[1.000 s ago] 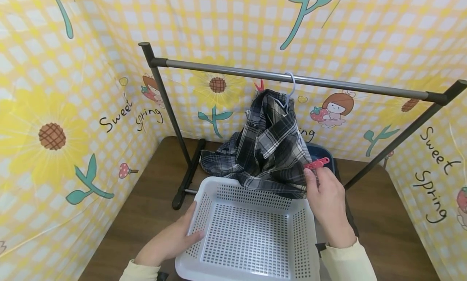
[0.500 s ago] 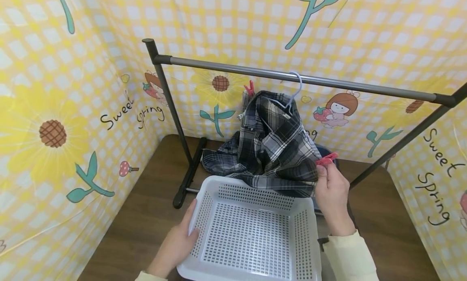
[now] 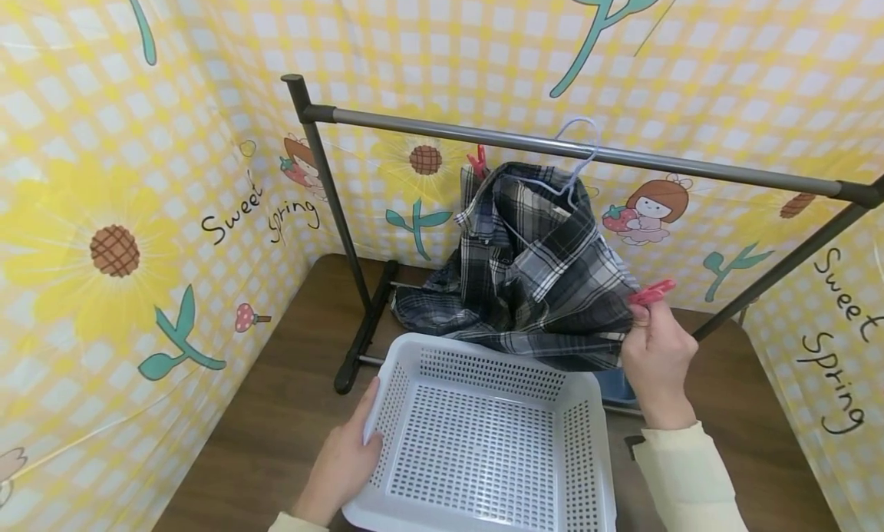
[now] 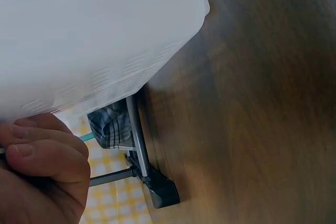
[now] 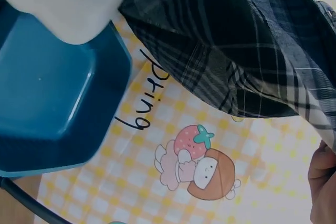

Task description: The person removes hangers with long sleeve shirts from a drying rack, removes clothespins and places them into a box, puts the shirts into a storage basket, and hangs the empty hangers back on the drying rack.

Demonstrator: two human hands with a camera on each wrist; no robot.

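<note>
A dark plaid shirt (image 3: 545, 286) hangs by a pale hanger (image 3: 583, 163) from the rack's bar, its lower part bunched behind the basket. My right hand (image 3: 659, 363) pinches the shirt's right edge along with a red clip (image 3: 652, 292). Another red clip (image 3: 478, 162) is on the shirt's upper left. My left hand (image 3: 343, 459) grips the left rim of the white perforated basket (image 3: 476, 455), thumb inside; its curled fingers show under the basket in the left wrist view. The shirt's cloth (image 5: 210, 40) stretches to my right fingers in the right wrist view.
A metal rack (image 3: 483, 138) spans the brown table (image 3: 242, 447). Behind the basket and beneath the shirt is a blue bin (image 5: 47, 77). Patterned yellow cloth (image 3: 228, 94) surrounds the table on the sides and back.
My right hand has moved right with the red clip and shirt edge, spreading the shirt wider. The hanger has shifted right along the bar. My left hand still holds the basket.
</note>
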